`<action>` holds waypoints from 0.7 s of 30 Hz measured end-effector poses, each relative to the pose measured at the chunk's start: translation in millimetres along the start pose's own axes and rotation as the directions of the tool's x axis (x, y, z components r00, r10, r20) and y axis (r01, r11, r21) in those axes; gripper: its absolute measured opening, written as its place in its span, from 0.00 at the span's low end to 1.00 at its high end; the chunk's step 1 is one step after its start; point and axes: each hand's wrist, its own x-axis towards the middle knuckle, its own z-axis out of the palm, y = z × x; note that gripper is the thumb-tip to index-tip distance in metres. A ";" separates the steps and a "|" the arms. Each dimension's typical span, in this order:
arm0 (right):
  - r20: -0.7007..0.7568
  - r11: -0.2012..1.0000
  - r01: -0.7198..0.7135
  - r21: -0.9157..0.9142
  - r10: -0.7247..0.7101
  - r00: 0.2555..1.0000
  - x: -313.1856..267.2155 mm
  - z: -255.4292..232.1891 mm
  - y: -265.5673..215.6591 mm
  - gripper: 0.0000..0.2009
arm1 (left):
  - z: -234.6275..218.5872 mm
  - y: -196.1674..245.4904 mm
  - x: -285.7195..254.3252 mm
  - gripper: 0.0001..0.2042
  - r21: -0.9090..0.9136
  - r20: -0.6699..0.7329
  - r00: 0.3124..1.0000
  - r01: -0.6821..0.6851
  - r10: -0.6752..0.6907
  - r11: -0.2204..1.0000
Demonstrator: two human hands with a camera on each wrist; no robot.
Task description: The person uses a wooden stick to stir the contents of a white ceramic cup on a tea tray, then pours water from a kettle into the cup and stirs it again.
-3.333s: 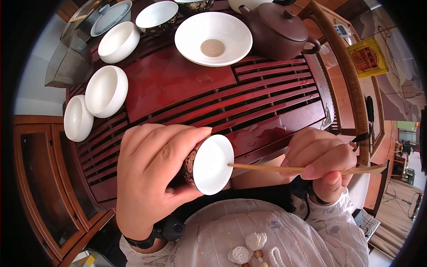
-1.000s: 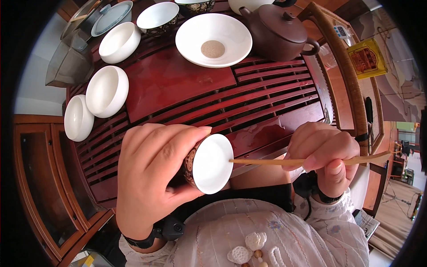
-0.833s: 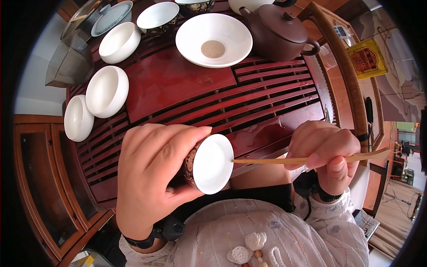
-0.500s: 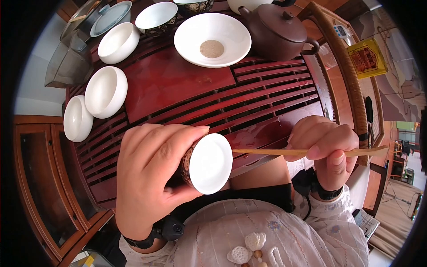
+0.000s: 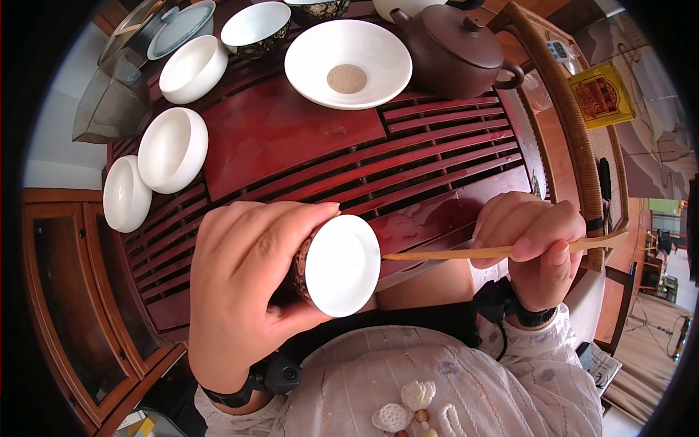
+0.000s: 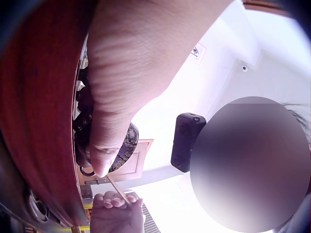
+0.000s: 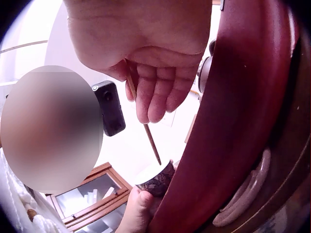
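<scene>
My left hand (image 5: 247, 280) grips a small teacup (image 5: 344, 266), white inside and dark with a brown-gold pattern outside. The cup is tipped so its mouth faces the head camera. In my right hand (image 5: 535, 244) a slender bamboo tea stick (image 5: 451, 254) is pinched between thumb and fingers, its broader curved end sticking out to the right. Its thin tip points at the cup's right rim in the head view. The right wrist view shows the stick angled down toward the patterned cup (image 7: 158, 183). Both hands are above the near edge of the red slatted tea tray (image 5: 295, 138).
At the back stand a wide white bowl (image 5: 309, 62) with a beige disc at its bottom and a brown teapot (image 5: 459, 58). Several white cups (image 5: 173, 149) line the left side, near a glass pitcher (image 5: 109, 105). A yellow box (image 5: 602, 95) is at the far right.
The stick's tip has shifted from overlapping the cup's inner rim to just outside it, rising and then dipping slightly. The cup has turned a little more toward the head camera.
</scene>
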 end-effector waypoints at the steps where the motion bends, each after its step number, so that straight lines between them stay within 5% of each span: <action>1: -0.009 1.000 -0.011 -0.015 0.011 1.000 0.2 1.2 -0.5 0.15 | 0.1 0.1 0.0 0.32 -0.003 0.001 1.000 0.004 -0.004 1.000; 21: 0.009 0.994 -0.067 0.090 0.067 0.998 -0.5 -2.1 2.6 0.13 | -0.1 1.4 0.8 0.31 -0.001 0.008 1.000 0.004 -0.004 1.000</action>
